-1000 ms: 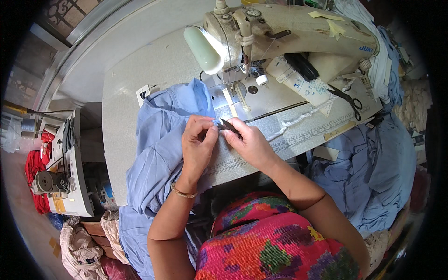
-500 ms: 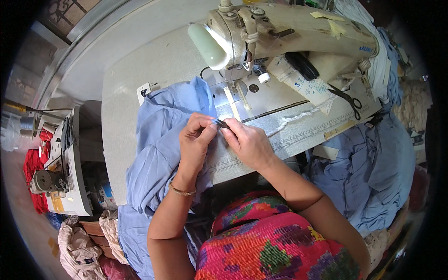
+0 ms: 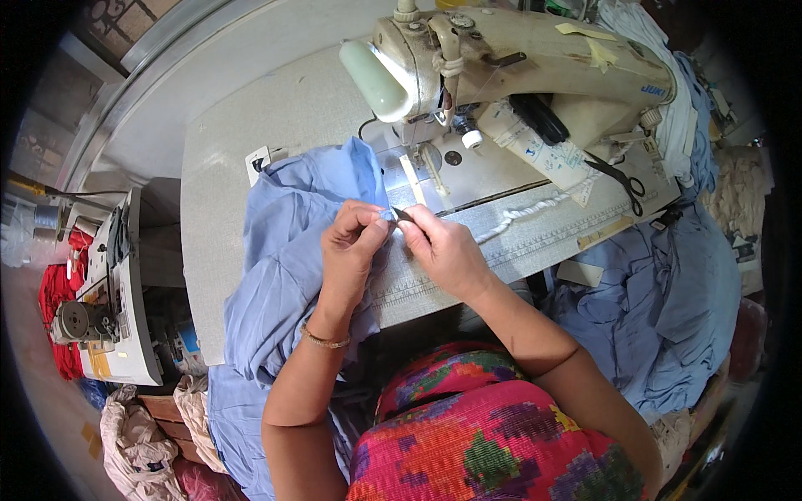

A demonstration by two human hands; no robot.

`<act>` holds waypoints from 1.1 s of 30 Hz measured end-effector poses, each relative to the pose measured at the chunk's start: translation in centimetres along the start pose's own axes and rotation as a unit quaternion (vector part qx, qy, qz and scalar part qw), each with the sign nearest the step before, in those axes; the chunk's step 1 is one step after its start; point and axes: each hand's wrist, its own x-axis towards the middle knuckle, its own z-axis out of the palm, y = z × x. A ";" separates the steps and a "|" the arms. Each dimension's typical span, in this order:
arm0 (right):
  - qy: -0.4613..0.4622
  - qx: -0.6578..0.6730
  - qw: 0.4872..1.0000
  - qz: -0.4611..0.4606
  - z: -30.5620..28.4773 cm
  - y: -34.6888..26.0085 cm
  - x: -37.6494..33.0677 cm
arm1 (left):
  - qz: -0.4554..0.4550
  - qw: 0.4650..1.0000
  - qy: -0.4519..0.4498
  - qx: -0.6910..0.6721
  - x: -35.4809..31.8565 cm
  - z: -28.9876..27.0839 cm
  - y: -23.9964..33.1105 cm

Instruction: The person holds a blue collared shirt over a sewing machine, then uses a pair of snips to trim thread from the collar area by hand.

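Note:
Blue fabric [image 3: 284, 221] lies bunched over the left side of the sewing table and hangs off its front edge. My left hand [image 3: 351, 242] pinches a small bit of it between thumb and fingertips, just in front of the sewing machine's needle area. In my right hand [image 3: 447, 255] is a small dark pointed tool [image 3: 403, 215], its tip touching or close to the pinched bit. Most of the tool is hidden by my fingers, so its exact kind does not show. The sewing machine [image 3: 518, 58] stands behind both hands, its lamp lit.
Black scissors [image 3: 620, 179] and a twisted white cord [image 3: 535, 206] lie on the table [image 3: 225, 125] to the right. More blue cloth [image 3: 643, 309] is heaped at the right. A second machine [image 3: 83, 321] with red thread stands at the far left, above pale cloth [image 3: 138, 438].
My hands have stayed in nearly the same place. The dark tool has turned slightly in my right fingers, and its tip now points up toward the pinched fabric.

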 end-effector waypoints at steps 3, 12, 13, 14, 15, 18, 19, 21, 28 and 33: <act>0.001 0.093 0.995 0.048 -0.3 0.3 -0.1 | 0.005 1.000 0.001 0.001 -0.1 -0.3 -0.7; -0.061 0.125 0.987 0.077 -1.0 0.1 -0.6 | 0.085 0.986 0.000 0.146 -0.2 0.2 -0.5; -0.058 0.124 0.988 0.074 -1.0 0.0 -0.5 | 0.087 0.985 0.002 0.149 -0.2 0.2 -0.6; -0.056 0.122 0.988 0.072 -1.0 0.0 -0.5 | 0.091 0.984 0.003 0.151 -0.3 0.2 -0.6; -0.054 0.123 0.988 0.071 -0.9 0.0 -0.5 | 0.094 0.984 0.005 0.152 -0.2 0.3 -0.6; -0.048 0.121 0.989 0.068 -0.8 0.0 -0.6 | 0.102 0.980 0.007 0.170 -0.2 0.3 -0.6; -0.046 0.118 0.990 0.067 -0.8 0.1 -0.6 | 0.104 0.978 0.008 0.179 -0.2 0.3 -0.6; -0.045 0.112 0.991 0.065 -0.8 0.1 -0.6 | 0.104 0.978 0.007 0.183 -0.2 0.3 -0.5; -0.043 0.112 0.991 0.058 -0.8 0.1 -0.5 | 0.108 0.978 0.009 0.178 -0.2 0.4 -0.7; -0.042 0.112 0.991 0.057 -0.8 0.0 -0.5 | 0.108 0.978 0.010 0.178 -0.3 0.4 -0.7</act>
